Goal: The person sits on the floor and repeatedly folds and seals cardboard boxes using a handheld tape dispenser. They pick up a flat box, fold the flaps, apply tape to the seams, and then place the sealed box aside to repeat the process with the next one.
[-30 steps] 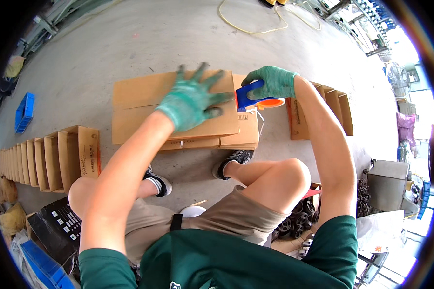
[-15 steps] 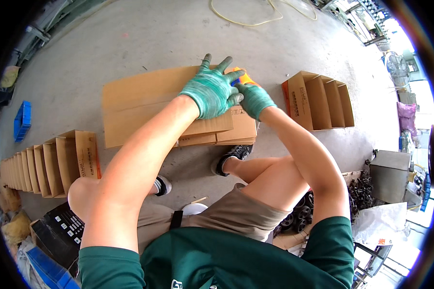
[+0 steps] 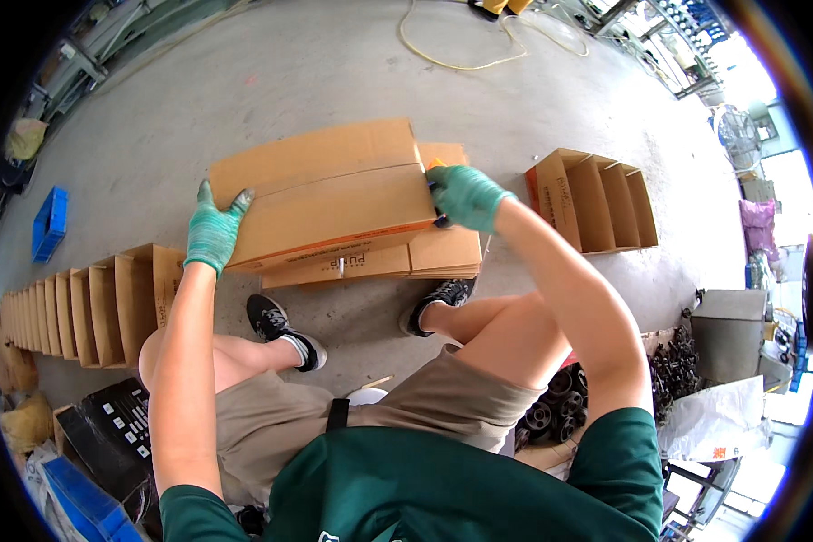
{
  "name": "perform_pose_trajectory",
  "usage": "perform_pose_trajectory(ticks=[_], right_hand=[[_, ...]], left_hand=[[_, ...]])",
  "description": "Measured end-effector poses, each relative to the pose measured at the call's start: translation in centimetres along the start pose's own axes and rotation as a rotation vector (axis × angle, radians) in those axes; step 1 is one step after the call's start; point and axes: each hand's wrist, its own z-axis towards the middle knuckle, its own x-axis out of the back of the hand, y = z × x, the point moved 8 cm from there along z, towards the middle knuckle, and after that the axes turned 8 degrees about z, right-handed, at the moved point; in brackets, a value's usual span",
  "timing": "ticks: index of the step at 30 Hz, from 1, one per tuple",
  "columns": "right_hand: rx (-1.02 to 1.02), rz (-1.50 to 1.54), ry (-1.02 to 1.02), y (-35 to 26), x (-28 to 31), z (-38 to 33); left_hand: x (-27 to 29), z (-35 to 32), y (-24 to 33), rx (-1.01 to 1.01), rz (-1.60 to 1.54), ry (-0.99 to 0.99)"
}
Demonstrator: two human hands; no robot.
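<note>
A closed cardboard box (image 3: 325, 181) lies slightly askew on a stack of flattened cartons (image 3: 447, 253) in front of me. A seam runs along its top, and an orange strip shows on its near side. My left hand (image 3: 213, 231), in a green glove, grips the box's left end, thumb on top; its lower fingers are hidden. At the right end, my gloved right hand (image 3: 470, 197), a little blurred, is closed round an orange and blue tape dispenser (image 3: 436, 164), mostly covered by the hand.
A long row of open cartons (image 3: 90, 307) stands at left, and open cartons (image 3: 596, 200) stand at right. A blue crate (image 3: 50, 224) is at far left. Dark metal parts (image 3: 560, 406) lie by my right leg. A yellow hose (image 3: 461, 66) crosses the floor ahead.
My left hand has moved from the box's right part to its left end. The box has turned, showing its near side. My right hand stays at the right end with the dispenser, slightly lower.
</note>
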Motion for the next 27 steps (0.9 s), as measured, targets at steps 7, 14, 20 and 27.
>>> perform_pose_trajectory(ticks=[7, 14, 20, 27], right_hand=[[0.181, 0.357, -0.052, -5.0, 0.4, -3.2], [0.118, 1.236, 0.014, -9.1, 6.3, -8.0], [0.015, 1.396, -0.057, -8.1, 8.6, -11.0], [-0.052, -0.466, 0.439, -2.1, 14.6, -17.5]], left_hand=[[1.0, -0.1, -2.4, 0.107, -0.302, 0.004], [6.7, -1.2, 0.5, 0.104, -1.395, -0.066], [4.3, 3.5, 1.5, -0.424, -1.596, -0.423], [0.6, -1.4, 21.0, -0.686, -0.818, -0.205]])
